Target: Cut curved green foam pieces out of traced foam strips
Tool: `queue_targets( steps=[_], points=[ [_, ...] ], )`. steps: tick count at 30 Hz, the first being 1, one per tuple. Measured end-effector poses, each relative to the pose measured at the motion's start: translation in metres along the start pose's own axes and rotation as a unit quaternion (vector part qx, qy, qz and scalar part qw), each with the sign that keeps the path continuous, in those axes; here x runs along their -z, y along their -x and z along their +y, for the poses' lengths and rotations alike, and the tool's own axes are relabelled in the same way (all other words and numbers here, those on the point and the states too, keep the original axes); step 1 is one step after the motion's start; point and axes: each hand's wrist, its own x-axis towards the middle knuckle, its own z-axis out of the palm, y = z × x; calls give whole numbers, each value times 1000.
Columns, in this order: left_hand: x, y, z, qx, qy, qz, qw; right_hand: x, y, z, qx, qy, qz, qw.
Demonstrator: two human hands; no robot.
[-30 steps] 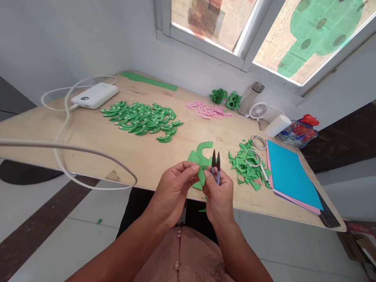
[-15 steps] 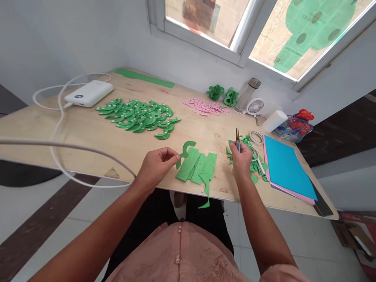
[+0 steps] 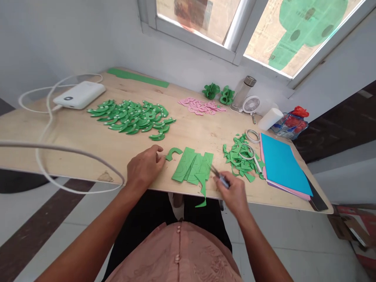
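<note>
My left hand [image 3: 145, 167] rests on the table, its thumb and forefinger slightly apart and nothing between them. Just right of its fingertips lies a curved green paper piece [image 3: 175, 150]. In my right hand [image 3: 234, 192] is a pair of scissors [image 3: 223, 181], a little blurred, with the blades pointing up and left towards the green paper strips [image 3: 182, 166]. Pencil curves show on these overlapping strips. A jagged green paper offcut [image 3: 202, 184] lies on them and hangs over the table's front edge.
Cut green pieces [image 3: 132, 116] and pink pieces [image 3: 202, 106] lie in piles. Green scraps [image 3: 239, 156] and a magnifying glass [image 3: 247, 152] are at the right, beside blue paper [image 3: 283, 164]. A power bank [image 3: 80, 95] with a looping white cable [image 3: 48, 129] occupies the left.
My left hand has let go of the curved green piece, now on the table, and moved slightly left. My right hand has brought the scissors from the scraps towards the strips.
</note>
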Motion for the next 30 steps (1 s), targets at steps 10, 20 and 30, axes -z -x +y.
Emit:
queue_targets(
  steps=[10,20,30],
  points=[
    [-25,15,-11,-11,110,134,985,-40,32,-18,21,171,-23,985],
    [-39,21,-15,-145,74,213,963,8,-30,18,-32,47,75,996],
    [-39,21,-15,-178,78,211,958,52,-86,38,-96,68,235,965]
  ],
)
